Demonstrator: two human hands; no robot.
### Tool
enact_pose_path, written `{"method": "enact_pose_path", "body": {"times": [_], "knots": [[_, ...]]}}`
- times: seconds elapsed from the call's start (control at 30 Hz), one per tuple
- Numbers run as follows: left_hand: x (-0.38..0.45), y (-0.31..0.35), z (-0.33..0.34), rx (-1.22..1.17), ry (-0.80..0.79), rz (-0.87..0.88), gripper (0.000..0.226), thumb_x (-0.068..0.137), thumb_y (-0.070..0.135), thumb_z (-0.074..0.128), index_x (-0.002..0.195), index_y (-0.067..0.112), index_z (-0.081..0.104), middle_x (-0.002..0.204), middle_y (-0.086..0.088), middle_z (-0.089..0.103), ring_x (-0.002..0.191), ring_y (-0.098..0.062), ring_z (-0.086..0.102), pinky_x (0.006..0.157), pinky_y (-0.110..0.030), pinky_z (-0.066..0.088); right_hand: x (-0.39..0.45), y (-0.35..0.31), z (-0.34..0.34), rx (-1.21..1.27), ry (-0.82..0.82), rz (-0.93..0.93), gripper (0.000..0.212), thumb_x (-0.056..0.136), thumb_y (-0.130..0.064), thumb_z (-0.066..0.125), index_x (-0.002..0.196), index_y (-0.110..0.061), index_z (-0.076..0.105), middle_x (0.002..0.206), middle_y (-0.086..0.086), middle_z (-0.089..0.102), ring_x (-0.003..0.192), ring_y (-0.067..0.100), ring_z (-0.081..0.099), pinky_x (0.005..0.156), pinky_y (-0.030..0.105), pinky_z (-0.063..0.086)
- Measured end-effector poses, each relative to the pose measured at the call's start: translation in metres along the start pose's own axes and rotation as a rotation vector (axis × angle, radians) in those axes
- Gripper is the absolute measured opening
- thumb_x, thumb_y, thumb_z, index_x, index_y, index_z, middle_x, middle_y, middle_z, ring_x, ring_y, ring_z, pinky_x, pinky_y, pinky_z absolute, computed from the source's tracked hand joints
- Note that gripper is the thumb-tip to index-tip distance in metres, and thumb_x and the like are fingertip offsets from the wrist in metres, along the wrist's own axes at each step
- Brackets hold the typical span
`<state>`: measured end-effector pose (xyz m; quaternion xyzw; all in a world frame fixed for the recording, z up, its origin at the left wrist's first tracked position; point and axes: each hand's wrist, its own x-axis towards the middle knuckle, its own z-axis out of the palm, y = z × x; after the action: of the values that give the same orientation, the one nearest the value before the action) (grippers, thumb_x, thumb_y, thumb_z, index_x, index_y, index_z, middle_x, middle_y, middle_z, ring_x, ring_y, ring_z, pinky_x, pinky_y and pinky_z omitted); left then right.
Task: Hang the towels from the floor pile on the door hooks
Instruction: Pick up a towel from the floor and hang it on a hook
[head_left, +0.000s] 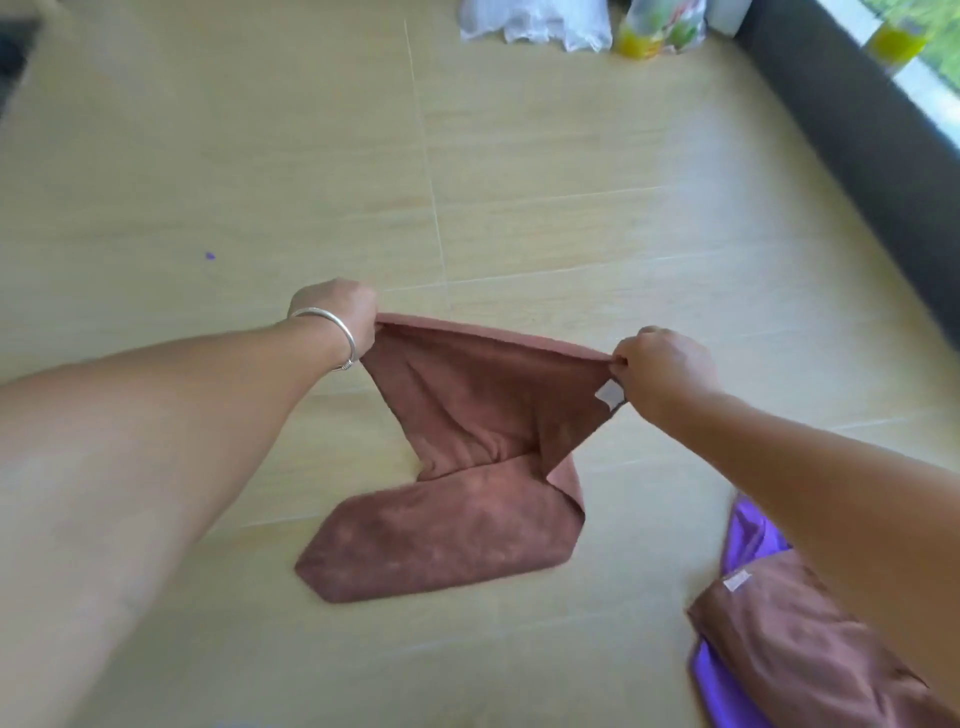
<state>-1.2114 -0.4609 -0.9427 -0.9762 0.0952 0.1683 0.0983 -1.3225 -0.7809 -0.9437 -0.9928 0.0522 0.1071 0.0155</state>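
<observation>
A brown towel (457, 467) hangs stretched between both hands, and its lower part lies folded on the light wooden floor. My left hand (337, 312), with a silver bangle on the wrist, grips the towel's top left corner. My right hand (660, 369) pinches the top right corner, where a white label shows. At the lower right lies the floor pile: another brown towel (800, 639) with a white label on top of a purple towel (748, 535). No door or hooks are in view.
A white plastic bag (535, 23) and yellow-green bottles (654, 26) stand on the floor at the top. A dark baseboard (852, 119) runs below a window along the right. A tiny purple scrap (209, 255) lies on the floor at the left.
</observation>
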Motion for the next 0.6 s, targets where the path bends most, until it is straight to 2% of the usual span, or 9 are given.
{"method": "enact_pose_path", "body": {"times": [0.13,0.3,0.37,0.47,0.6], "knots": [[-0.042,-0.063,-0.091,-0.028,0.009,-0.064,0.022,0.079,-0.002,0.052,0.086,0.013,0.066,0.077,-0.008,0.062,0.074,-0.03,0.061,0.063,-0.031,0.045,0.007,-0.039,-0.113,0.013,0.115,-0.049,0.017,0.093,-0.019,0.047,0.088,-0.021,0.063,0.087,0.005,0.061,0.075,0.027,0.048,0.063,0.029,0.031],[-0.097,-0.138,-0.213,-0.08,0.056,-0.147,0.02,0.083,-0.003,0.049,0.087,0.008,0.064,0.08,-0.012,0.063,0.075,-0.032,0.061,0.06,-0.032,0.043,0.013,-0.089,-0.257,0.05,0.176,-0.099,0.021,0.094,-0.017,0.043,0.086,-0.019,0.063,0.077,0.005,0.062,0.07,0.029,0.048,0.062,0.03,0.027],[-0.122,-0.169,-0.264,-0.096,0.089,-0.184,0.019,0.088,0.001,0.047,0.088,0.009,0.064,0.081,-0.012,0.064,0.075,-0.033,0.061,0.061,-0.032,0.042,0.009,-0.108,-0.313,0.145,0.183,-0.086,0.024,0.096,-0.022,0.041,0.091,-0.02,0.065,0.079,0.007,0.064,0.072,0.032,0.052,0.062,0.031,0.032],[-0.147,-0.201,-0.325,-0.12,0.152,-0.206,0.018,0.091,0.005,0.045,0.089,0.01,0.062,0.081,-0.012,0.061,0.076,-0.034,0.059,0.063,-0.034,0.043,0.002,-0.128,-0.378,0.267,0.173,-0.09,0.024,0.095,-0.025,0.042,0.094,-0.021,0.066,0.084,0.009,0.066,0.078,0.036,0.059,0.07,0.037,0.051],[-0.183,-0.226,-0.39,-0.179,0.189,-0.236,0.022,0.09,0.006,0.043,0.086,0.012,0.064,0.083,-0.011,0.062,0.078,-0.034,0.059,0.065,-0.033,0.045,-0.017,-0.142,-0.446,0.342,0.182,-0.144,0.022,0.095,-0.022,0.047,0.097,-0.023,0.069,0.089,0.006,0.068,0.083,0.033,0.06,0.075,0.042,0.053]]}}
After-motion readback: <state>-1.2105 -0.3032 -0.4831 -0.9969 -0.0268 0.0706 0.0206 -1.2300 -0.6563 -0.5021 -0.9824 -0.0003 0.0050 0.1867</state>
